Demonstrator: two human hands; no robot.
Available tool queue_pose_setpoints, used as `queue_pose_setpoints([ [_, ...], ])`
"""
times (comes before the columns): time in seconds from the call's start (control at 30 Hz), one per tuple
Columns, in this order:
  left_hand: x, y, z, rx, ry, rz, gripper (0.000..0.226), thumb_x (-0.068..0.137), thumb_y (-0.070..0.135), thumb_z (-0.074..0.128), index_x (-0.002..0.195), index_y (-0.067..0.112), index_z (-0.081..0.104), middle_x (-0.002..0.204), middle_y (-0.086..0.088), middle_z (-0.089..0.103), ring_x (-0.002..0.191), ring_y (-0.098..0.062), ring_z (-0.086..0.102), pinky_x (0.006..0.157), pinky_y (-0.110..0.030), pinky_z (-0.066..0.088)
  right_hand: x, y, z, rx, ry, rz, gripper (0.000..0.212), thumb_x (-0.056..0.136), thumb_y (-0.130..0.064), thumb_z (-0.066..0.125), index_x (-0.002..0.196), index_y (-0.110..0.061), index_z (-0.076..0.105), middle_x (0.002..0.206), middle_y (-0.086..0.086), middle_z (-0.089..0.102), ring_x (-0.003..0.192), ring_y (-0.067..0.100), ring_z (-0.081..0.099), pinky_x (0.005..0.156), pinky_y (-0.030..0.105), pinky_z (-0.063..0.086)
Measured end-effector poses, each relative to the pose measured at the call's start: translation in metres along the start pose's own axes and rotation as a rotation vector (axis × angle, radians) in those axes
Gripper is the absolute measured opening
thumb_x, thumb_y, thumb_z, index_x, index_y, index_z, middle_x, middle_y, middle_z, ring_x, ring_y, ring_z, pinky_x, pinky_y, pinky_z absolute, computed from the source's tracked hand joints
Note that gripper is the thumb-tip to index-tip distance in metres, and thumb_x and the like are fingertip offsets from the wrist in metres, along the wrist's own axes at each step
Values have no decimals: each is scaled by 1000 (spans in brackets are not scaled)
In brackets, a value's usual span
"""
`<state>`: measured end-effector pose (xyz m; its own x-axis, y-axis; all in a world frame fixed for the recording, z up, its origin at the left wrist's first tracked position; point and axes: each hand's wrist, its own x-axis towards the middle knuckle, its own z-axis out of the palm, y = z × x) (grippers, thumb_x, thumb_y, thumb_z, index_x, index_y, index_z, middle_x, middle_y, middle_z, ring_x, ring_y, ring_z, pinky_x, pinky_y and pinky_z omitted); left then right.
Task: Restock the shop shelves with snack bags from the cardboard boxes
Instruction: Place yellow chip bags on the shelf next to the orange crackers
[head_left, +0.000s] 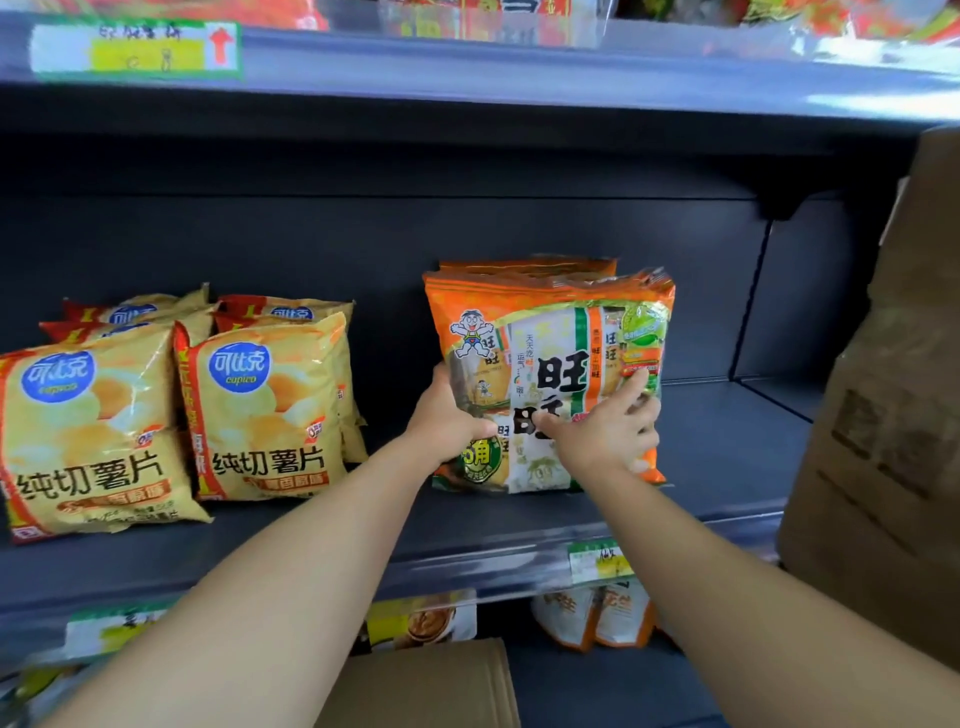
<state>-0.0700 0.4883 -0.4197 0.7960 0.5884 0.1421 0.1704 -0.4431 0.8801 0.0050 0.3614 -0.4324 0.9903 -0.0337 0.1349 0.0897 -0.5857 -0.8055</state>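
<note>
An orange and green rice-cracker bag (558, 332) stands upright on the dark middle shelf (727, 447), with more bags of the same kind stacked behind it. My left hand (449, 415) grips the bag's lower left edge, thumb on its front. My right hand (608, 431) lies against the bag's front at the lower right, with the fingers spread and fairly straight. A tall cardboard box (883, 415) stands at the right edge of the view.
Several yellow potato-chip bags (265, 410) stand in rows on the left of the same shelf. A gap lies between them and the cracker bags. Another cardboard box flap (431, 686) shows below, in front of the lower shelf with small snack bags (597, 618).
</note>
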Motion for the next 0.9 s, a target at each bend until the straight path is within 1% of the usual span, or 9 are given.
queue_pose_setpoints([
  [0.2,-8,-7,1,-31,1,9,87,77,9,77,146,21,25,136,0,52,122,-21,53,99,-33,43,-8,11,-1,-29,30,-64,121,70,-53,76,151,-23,-9,158,11,1,139,37,19,107,51,29],
  [0.3,-13,-7,-1,-6,-14,4,91,75,13,78,146,18,22,137,-2,52,122,-22,53,101,-35,44,-15,14,-4,-32,38,-80,116,72,-47,77,152,-19,-3,157,12,5,140,37,18,108,52,27],
  [0.43,-22,-6,-6,38,-26,12,90,76,12,77,146,17,21,135,-3,52,120,-22,53,98,-34,43,-27,15,-9,-10,84,-122,100,79,-36,74,150,-15,8,156,13,13,139,36,21,109,50,26],
  [0.57,-34,-6,-15,120,0,42,83,81,14,73,146,13,21,137,-7,46,121,-24,50,98,-36,45,-43,9,-11,18,127,-239,82,83,-27,71,147,-13,22,149,11,28,135,31,27,109,44,26],
  [0.67,-45,-8,-23,160,3,74,80,83,14,71,147,13,23,142,-9,41,126,-23,46,100,-34,42,-57,1,-8,21,98,-344,68,86,-23,67,142,-11,31,146,9,33,134,28,30,111,43,29],
  [0.73,-52,-8,-29,162,3,92,77,84,13,70,147,14,25,142,-9,41,128,-22,44,100,-31,41,-67,-5,-5,37,71,-392,62,87,-23,65,140,-11,35,143,8,36,131,27,34,108,44,33],
  [0.83,-61,-8,-42,197,33,141,70,85,15,69,144,15,31,135,-6,46,119,-19,49,94,-28,42,-82,-16,-2,65,34,-453,55,90,-23,62,138,-11,39,138,7,41,128,26,38,106,43,36],
  [0.9,-67,-8,-54,243,57,183,64,85,15,67,141,17,36,132,-4,50,115,-17,51,90,-26,43,-92,-22,-2,65,14,-504,50,91,-22,60,136,-11,41,135,6,45,127,24,40,105,40,37],
])
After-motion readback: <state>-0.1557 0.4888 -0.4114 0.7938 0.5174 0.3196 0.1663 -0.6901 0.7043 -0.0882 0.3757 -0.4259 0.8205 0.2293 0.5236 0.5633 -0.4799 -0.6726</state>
